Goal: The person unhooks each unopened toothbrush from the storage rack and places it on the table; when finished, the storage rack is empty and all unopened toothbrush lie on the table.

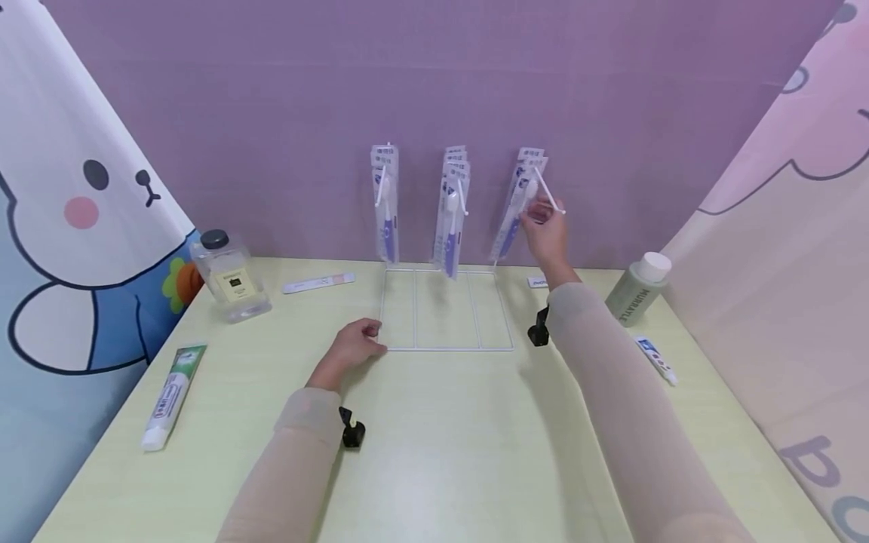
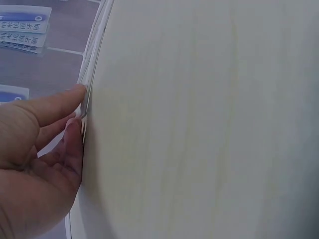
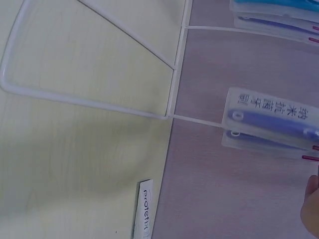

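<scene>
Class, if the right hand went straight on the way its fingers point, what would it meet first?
Probably the rightmost toothbrush packs: in the head view they hang at the fingertips of the right hand, though depth leaves contact unclear.

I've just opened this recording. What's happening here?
A person's left hand pinches the front left corner of a white wire rack on a table. Their right hand is raised beside the toothbrush packs on the right, which hang from the rack; whether it grips one isn't clear. More packs hang in the middle and on the left. A clear bottle stands left of the rack, a green bottle right.
</scene>
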Motion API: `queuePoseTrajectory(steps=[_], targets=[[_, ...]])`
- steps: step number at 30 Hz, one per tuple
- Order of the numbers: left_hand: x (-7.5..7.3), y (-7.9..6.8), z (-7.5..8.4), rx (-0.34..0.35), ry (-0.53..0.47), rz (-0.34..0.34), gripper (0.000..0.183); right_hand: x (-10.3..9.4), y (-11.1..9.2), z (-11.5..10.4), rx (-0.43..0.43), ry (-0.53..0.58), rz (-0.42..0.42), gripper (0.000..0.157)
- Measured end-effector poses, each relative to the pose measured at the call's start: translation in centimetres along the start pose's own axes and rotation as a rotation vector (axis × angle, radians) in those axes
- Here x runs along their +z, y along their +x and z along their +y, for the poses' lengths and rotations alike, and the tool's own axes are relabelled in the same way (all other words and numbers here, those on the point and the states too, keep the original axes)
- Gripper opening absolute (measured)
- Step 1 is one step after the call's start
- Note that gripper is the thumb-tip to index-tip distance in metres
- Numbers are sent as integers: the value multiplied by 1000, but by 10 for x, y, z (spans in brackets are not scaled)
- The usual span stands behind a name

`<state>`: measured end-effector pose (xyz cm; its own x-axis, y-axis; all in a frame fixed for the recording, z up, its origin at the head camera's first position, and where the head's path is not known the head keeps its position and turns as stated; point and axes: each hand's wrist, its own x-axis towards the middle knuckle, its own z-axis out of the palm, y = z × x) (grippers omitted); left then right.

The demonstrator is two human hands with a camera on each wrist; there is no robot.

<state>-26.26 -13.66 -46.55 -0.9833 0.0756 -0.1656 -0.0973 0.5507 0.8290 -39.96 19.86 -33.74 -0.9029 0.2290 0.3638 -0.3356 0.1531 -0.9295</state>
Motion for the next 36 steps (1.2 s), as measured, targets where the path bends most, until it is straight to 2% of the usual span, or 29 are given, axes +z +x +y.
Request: queuePoseTrajectory(steps=[5, 12, 16, 21, 26, 30, 36], targets=[[2, 1, 0, -6, 35, 13, 47, 2, -1, -1, 14, -50, 14, 38], [5, 2, 1, -17, 23, 19, 47, -2, -5, 1, 13, -89, 29, 29], [7, 1, 1, -28, 17, 18, 47, -12, -5, -1, 11, -91, 39, 29], [7, 1, 0, -28, 25, 16, 47, -34, -11, -15, 20, -110, 6, 33], [5, 3, -1, -27, 19, 14, 47, -58, -21, -17, 62, -148, -75, 40], [3, 3, 0, -37, 8, 15, 48, -75, -34, -15, 147, -181, -172, 46], [1, 4, 1, -26, 10, 18, 48, -94, -56, 6, 277, -214, -344, 51]])
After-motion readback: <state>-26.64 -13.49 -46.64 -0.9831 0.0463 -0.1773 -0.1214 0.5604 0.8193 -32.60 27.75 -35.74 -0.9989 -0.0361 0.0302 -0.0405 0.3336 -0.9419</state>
